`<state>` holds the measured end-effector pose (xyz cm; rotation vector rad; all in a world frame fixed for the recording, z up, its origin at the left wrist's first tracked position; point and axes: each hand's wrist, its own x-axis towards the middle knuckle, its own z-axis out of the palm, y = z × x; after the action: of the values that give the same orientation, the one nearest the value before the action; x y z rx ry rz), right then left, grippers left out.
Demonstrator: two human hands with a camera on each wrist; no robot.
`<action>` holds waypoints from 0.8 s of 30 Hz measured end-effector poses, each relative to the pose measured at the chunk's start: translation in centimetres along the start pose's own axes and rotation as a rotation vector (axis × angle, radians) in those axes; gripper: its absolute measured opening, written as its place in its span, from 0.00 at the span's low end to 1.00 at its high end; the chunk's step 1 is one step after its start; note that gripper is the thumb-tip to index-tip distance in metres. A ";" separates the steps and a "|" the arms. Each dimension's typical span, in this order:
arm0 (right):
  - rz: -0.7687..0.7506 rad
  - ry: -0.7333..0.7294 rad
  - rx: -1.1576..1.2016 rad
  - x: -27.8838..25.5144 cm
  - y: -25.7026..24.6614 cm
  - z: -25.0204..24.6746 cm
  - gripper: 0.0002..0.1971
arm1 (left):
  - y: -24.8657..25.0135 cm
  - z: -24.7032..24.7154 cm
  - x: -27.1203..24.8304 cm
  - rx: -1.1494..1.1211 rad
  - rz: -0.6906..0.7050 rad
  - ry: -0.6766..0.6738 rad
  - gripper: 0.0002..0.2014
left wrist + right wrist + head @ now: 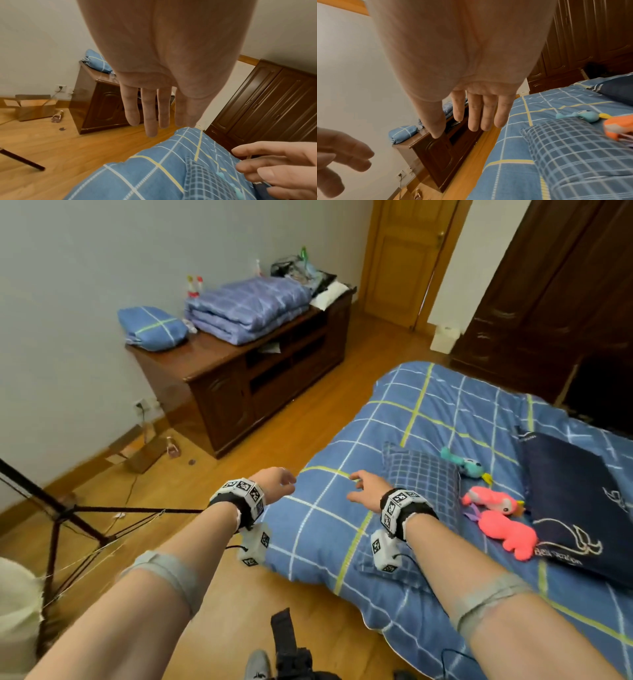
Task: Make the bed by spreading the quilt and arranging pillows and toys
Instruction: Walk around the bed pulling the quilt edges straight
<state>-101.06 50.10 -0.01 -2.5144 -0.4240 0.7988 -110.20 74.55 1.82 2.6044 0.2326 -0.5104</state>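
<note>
Both hands empty, fingers loosely spread: left hand (275,481) over the floor, right hand (365,486) above the quilt's (421,412) near edge; small checked pillow (421,477) just beside it at 3 o'clock, right hand nearer.

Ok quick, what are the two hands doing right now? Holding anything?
Left hand: open, fingers straight, holding nothing.
Right hand: open, fingers spread, holding nothing, above the quilt.

Both hands reach out empty, fingers loose: the left hand (277,482) over the floor beside the bed edge, the right hand (366,489) above the quilt (342,529). Just beyond the right fingers lies a checked pillow (421,474), then three toys (493,501).
</note>
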 end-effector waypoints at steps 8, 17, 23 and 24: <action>-0.006 -0.070 -0.107 12.2 -14.2 3.0 0.28 | -15.5 -11.1 5.4 0.111 -0.078 -0.049 0.18; -0.152 -0.169 -0.245 34.0 -27.5 6.0 0.25 | -31.6 -21.2 17.3 0.086 -0.264 -0.062 0.16; -0.218 -0.094 -0.055 47.9 -35.2 0.9 0.23 | -35.6 -32.3 30.0 0.018 -0.276 -0.021 0.15; -0.221 -0.072 -0.019 49.1 -36.0 -0.4 0.22 | -35.5 -33.7 32.1 0.000 -0.263 -0.014 0.16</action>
<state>-67.59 100.83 -3.79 -2.4070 -0.7228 0.8021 -79.07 124.08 1.96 2.5833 0.5751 -0.6174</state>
